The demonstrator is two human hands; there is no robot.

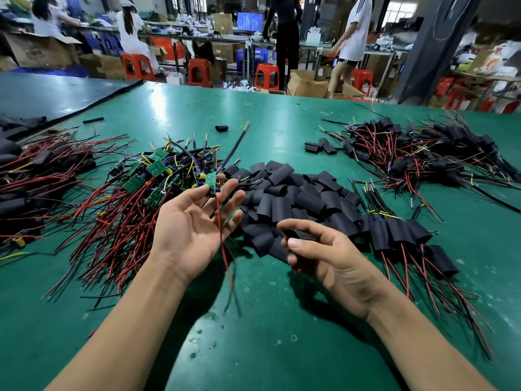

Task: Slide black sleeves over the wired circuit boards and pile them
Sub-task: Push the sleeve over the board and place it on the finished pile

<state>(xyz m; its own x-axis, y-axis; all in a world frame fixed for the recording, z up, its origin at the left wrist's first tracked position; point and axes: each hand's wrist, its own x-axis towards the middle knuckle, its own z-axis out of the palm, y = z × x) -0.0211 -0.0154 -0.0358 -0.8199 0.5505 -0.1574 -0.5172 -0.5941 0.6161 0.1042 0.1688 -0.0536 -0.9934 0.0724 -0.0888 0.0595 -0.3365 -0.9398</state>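
My left hand is palm up over the green table, its fingertips holding a small green circuit board. Red and black wires hang from the board across the palm, and a blurred black lead sticks up behind it. My right hand pinches a black sleeve between thumb and forefinger, a short way right of the left hand. A heap of loose black sleeves lies just behind both hands. Bare wired boards are piled at left. Several sleeved boards lie at right.
A larger tangle of sleeved boards lies at the far right, another dark pile at the far left. Stray sleeves sit mid-table. Beyond the green table's far edge are red stools, cartons and people.
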